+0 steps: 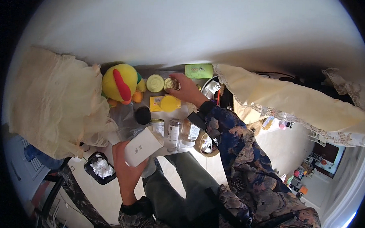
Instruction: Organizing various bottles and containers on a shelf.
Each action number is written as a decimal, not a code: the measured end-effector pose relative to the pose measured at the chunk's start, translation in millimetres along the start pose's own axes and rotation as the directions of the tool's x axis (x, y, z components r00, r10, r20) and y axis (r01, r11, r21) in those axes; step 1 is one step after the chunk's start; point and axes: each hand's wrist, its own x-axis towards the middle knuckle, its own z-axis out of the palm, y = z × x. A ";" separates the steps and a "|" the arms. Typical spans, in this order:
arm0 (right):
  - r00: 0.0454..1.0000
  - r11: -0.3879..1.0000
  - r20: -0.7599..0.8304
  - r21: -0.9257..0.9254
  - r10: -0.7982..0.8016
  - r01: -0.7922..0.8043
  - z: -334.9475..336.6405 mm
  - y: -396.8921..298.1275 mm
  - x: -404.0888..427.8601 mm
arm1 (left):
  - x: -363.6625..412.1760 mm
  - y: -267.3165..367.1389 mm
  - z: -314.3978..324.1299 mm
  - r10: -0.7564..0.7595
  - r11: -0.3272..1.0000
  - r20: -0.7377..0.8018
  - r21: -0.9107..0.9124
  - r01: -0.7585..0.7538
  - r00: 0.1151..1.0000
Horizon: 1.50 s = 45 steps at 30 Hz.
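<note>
My left hand [127, 167] holds a white box [142, 146] that bears dark writing, over the near edge of the tabletop. Farther off, my right hand [188, 88] has its fingers around a jar with a gold-coloured lid [171, 83]. Touching or nearly touching that jar on its left is a container with a pale yellow-green lid [155, 83]. Just nearer to me are a yellow box [154, 103] and a round yellow lid [169, 103]. A clear jar [174, 135] and a labelled jar [190, 133] stand right of the white box, with a tin [158, 125] partly hidden behind it.
A yellow plush toy [118, 83] sits at the left beside a cream lace cloth [59, 103]. A black round object [142, 115] lies near it. By the wall is a green packet [199, 71]. A wicker basket [211, 153] and a black-lined bin [100, 168] flank my legs.
</note>
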 end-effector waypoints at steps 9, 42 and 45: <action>0.979 0.978 -0.201 -0.192 0.038 -0.077 -47.0 27.3 -22.0 | 7.0 15.7 14.7 0.039 0.999 0.016 0.009 -0.039 0.999; 0.997 0.812 0.021 -0.579 -0.080 0.077 -31.0 -33.0 -170.9 | 19.0 -5.0 49.3 0.171 0.985 0.036 0.002 -0.171 0.985; 0.994 0.777 -0.008 -0.625 -0.111 0.082 -19.4 -35.4 -178.3 | 14.3 -8.4 50.5 0.165 0.986 0.055 0.012 -0.166 0.985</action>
